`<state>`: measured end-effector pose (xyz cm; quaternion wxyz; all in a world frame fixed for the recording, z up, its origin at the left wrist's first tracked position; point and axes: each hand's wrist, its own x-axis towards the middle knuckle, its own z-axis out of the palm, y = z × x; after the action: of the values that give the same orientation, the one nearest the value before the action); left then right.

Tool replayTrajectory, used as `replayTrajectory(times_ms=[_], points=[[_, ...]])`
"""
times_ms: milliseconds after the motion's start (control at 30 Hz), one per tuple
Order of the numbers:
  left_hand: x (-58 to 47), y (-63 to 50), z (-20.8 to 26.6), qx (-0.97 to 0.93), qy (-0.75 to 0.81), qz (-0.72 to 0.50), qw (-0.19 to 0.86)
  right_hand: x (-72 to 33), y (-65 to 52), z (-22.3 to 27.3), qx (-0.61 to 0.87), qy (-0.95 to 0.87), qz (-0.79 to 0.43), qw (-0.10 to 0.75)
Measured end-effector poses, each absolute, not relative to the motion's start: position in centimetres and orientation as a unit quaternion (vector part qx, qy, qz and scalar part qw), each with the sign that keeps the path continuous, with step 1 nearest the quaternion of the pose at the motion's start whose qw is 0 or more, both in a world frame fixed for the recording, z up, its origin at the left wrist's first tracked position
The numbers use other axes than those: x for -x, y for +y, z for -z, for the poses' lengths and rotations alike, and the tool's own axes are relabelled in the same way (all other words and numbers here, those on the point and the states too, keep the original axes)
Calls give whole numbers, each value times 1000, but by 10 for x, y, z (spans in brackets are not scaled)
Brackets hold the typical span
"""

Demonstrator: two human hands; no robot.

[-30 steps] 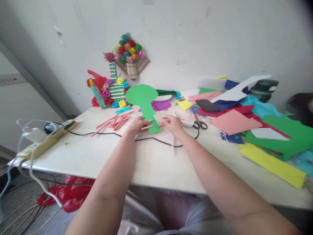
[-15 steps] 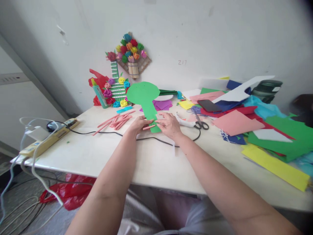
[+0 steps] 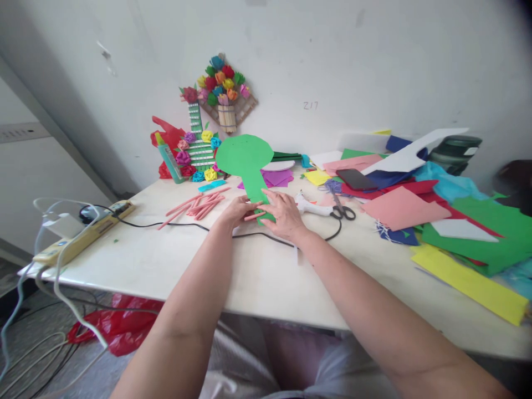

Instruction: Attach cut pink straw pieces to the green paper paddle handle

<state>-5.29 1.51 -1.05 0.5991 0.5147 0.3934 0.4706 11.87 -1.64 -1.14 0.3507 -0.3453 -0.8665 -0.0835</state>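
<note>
A green paper cutout (image 3: 245, 158) with a wide rounded top and narrow stem stands out over the table, its lower end between my hands. My left hand (image 3: 240, 211) is closed at the stem's left side, with a pink paper stick (image 3: 254, 216) in its fingers. My right hand (image 3: 285, 215) lies against the stem from the right, fingers stretched out and apart. More pink paper sticks (image 3: 203, 205) lie in a loose pile left of my hands. A white glue gun (image 3: 313, 207) rests just right of my right hand, beside black-handled scissors (image 3: 344, 213).
A black cable (image 3: 266, 236) runs across the table below my hands. At left is a power strip (image 3: 83, 233); behind it stands a glue bottle (image 3: 169, 160) near a flower-covered guitar shape (image 3: 201, 152). Coloured sheets (image 3: 405, 208) and a phone (image 3: 356, 179) cover the right side.
My right hand's fingers have spread and now lie flatter on the green stem. A small pale piece seen at its fingertips earlier no longer shows. My left hand has hardly moved.
</note>
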Motion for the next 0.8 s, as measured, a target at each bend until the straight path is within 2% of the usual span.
replayTrajectory(times_ms=[233, 367, 567, 800], points=[[57, 24, 17, -542, 359, -484, 585, -121, -8, 13, 428, -792, 59, 431], [54, 22, 14, -555, 328, -506, 573, -121, -4, 13, 465, -748, -34, 472], [49, 15, 7, -576, 344, -482, 564, -118, -6, 8, 508, -687, -243, 458], [47, 11, 4, -569, 362, -442, 592, -119, -1, 9, 495, -687, -267, 460]])
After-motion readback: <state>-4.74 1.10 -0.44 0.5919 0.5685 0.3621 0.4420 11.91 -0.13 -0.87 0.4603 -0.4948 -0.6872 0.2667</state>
